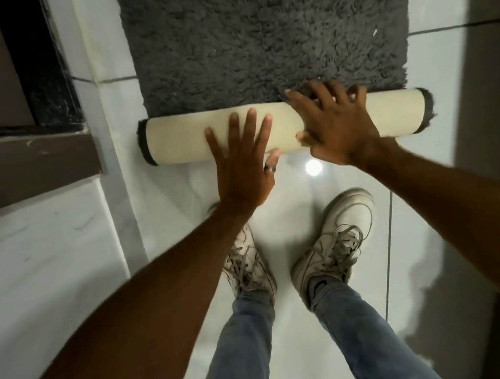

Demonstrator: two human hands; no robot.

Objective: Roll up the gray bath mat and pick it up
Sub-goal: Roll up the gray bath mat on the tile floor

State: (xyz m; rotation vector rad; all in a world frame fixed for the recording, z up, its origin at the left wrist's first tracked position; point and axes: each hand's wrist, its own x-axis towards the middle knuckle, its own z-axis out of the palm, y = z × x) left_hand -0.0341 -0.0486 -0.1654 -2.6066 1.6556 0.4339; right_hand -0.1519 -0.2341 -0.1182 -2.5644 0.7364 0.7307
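My left hand (241, 165) and right hand (333, 122), both spread flat and grasping nothing, pressed the gray bath mat (267, 36)'s roll (179, 139); even pressure should keep it tight.

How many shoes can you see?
2. The left shoe is on the floor under the left arm, partly hidden by it. The right shoe stands beside it, in full view.

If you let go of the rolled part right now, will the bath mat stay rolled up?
Probably not tightly. The bath mat looks thick and shaggy, so the roll may spring loose once the left hand and right hand lift. Being round on a shiny tiled floor, it could also roll or slide. Lifted at one end, it would likely sag.
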